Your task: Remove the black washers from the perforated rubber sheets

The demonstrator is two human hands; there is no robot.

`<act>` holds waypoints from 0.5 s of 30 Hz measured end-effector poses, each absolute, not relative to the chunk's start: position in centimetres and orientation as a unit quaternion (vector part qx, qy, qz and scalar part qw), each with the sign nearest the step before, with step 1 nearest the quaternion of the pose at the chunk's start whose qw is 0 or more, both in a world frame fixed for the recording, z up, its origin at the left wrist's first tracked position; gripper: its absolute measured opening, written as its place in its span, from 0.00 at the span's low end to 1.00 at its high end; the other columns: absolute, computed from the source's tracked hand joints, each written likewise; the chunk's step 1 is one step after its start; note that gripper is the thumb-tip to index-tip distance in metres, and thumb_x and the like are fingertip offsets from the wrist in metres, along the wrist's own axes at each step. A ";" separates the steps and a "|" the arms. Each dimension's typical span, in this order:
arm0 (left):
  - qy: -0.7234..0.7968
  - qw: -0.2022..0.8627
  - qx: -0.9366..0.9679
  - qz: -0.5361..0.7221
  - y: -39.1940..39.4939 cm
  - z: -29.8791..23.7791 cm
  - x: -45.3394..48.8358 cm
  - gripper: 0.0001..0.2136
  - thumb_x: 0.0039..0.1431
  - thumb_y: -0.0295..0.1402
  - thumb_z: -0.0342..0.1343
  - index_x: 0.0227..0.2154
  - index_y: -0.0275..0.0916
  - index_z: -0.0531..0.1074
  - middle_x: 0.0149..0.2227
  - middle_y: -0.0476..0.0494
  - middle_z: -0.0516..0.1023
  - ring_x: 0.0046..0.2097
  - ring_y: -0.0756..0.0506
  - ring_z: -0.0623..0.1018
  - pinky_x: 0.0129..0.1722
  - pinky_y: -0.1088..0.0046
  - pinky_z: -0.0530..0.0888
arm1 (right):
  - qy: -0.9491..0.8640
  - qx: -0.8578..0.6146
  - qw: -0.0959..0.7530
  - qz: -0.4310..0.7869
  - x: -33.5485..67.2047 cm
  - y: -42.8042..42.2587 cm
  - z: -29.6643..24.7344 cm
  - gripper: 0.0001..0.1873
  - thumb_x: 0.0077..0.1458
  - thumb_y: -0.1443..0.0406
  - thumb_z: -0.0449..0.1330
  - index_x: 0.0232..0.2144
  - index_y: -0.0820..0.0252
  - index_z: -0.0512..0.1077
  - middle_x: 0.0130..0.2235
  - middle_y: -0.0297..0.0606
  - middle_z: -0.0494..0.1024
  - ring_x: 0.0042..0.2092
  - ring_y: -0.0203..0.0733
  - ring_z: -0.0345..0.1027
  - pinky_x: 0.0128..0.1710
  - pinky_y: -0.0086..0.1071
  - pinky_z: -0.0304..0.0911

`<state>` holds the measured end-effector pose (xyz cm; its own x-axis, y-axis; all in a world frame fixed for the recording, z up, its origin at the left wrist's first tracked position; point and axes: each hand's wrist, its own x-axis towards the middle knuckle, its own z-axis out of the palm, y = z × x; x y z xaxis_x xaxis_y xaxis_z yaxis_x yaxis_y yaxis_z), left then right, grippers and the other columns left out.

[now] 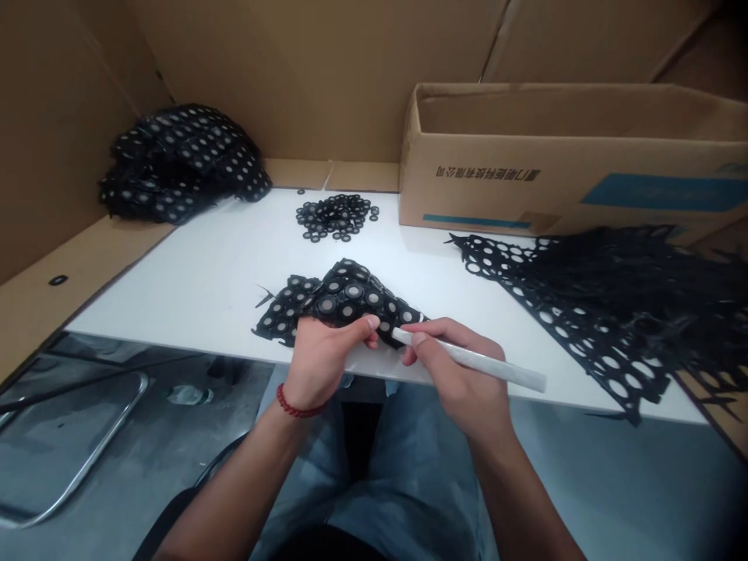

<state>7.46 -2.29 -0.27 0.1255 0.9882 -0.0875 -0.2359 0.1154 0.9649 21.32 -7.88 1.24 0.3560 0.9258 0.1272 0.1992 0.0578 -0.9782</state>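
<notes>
My left hand [324,354] is closed around the near edge of a black rubber sheet [339,300] studded with round rings that have pale centres; the sheet is bunched up on the white table [216,273]. My right hand [459,370] grips a white stick-like tool [485,362], whose tip touches the sheet beside my left thumb. A red bead bracelet [295,405] circles my left wrist.
A small heap of loose black rings [336,216] lies behind the sheet. A stack of filled sheets [178,160] sits at the back left. Emptied black webs with holes [613,300] pile up on the right, before an open cardboard box [561,156]. Cardboard walls surround the table.
</notes>
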 end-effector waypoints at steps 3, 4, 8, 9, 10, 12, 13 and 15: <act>0.429 0.599 0.447 0.508 -2.3 -0.2 7.6 0.10 0.44 0.29 0.64 0.14 0.34 0.72 0.18 0.48 0.73 0.25 0.50 0.72 0.31 0.73 0.72 | -0.479 -0.596 0.540 0.353 21.3 -7.8 1.4 0.07 0.51 0.66 0.58 0.25 0.60 0.76 0.21 0.32 0.75 0.26 0.37 0.68 0.26 0.29 0.62; 0.431 0.594 0.450 0.509 -2.2 -0.3 7.6 0.10 0.44 0.29 0.64 0.14 0.34 0.72 0.18 0.48 0.73 0.25 0.50 0.72 0.31 0.73 0.72 | -0.482 -0.593 0.536 0.359 21.3 -7.8 1.3 0.07 0.51 0.66 0.58 0.25 0.60 0.76 0.21 0.33 0.76 0.26 0.37 0.68 0.25 0.29 0.61; 0.453 0.569 0.456 0.513 -2.2 -0.7 7.6 0.08 0.44 0.30 0.64 0.16 0.34 0.73 0.20 0.47 0.74 0.26 0.49 0.73 0.32 0.73 0.71 | -0.446 -0.566 0.595 0.358 21.8 -7.7 0.4 0.06 0.51 0.66 0.59 0.26 0.60 0.76 0.20 0.32 0.75 0.25 0.36 0.67 0.28 0.30 0.63; 0.459 0.562 0.454 0.517 -2.1 -0.8 7.6 0.08 0.44 0.31 0.64 0.16 0.34 0.73 0.20 0.48 0.74 0.26 0.49 0.73 0.32 0.73 0.71 | -0.417 -0.546 0.632 0.359 22.0 -7.6 0.1 0.06 0.51 0.66 0.59 0.27 0.59 0.76 0.20 0.31 0.73 0.26 0.36 0.68 0.30 0.31 0.65; 0.461 0.557 0.451 0.523 -2.1 -0.9 7.7 0.08 0.44 0.31 0.64 0.17 0.34 0.73 0.20 0.48 0.74 0.26 0.49 0.73 0.32 0.72 0.71 | -0.382 -0.520 0.672 0.363 22.1 -7.5 -0.2 0.06 0.52 0.67 0.58 0.27 0.59 0.75 0.19 0.30 0.72 0.26 0.36 0.68 0.34 0.33 0.67; 0.452 0.556 0.444 0.537 -2.0 -0.8 7.7 0.08 0.45 0.30 0.63 0.17 0.34 0.73 0.21 0.48 0.73 0.27 0.49 0.73 0.33 0.73 0.71 | -0.311 -0.481 0.734 0.366 22.4 -7.4 -0.6 0.06 0.53 0.66 0.57 0.28 0.58 0.74 0.19 0.30 0.71 0.28 0.37 0.71 0.41 0.38 0.68; 0.444 0.558 0.441 0.545 -1.9 -0.8 7.7 0.08 0.46 0.30 0.63 0.17 0.34 0.72 0.20 0.48 0.73 0.27 0.50 0.73 0.33 0.73 0.71 | -0.284 -0.478 0.749 0.361 22.5 -7.3 -0.7 0.06 0.55 0.65 0.56 0.32 0.58 0.74 0.21 0.30 0.73 0.30 0.37 0.72 0.43 0.40 0.68; 0.431 0.565 0.434 0.554 -1.9 -0.6 7.7 0.09 0.47 0.30 0.63 0.17 0.34 0.71 0.20 0.49 0.72 0.27 0.50 0.72 0.33 0.73 0.70 | -0.266 -0.511 0.741 0.344 22.3 -7.2 -0.6 0.12 0.58 0.60 0.54 0.41 0.56 0.72 0.26 0.34 0.77 0.32 0.40 0.75 0.44 0.42 0.69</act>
<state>7.73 -1.87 -0.59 0.0155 0.9999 -0.0055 -0.2522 0.0092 0.9676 22.26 -7.24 -0.64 0.6213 0.7824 0.0421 -0.2384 0.2399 -0.9411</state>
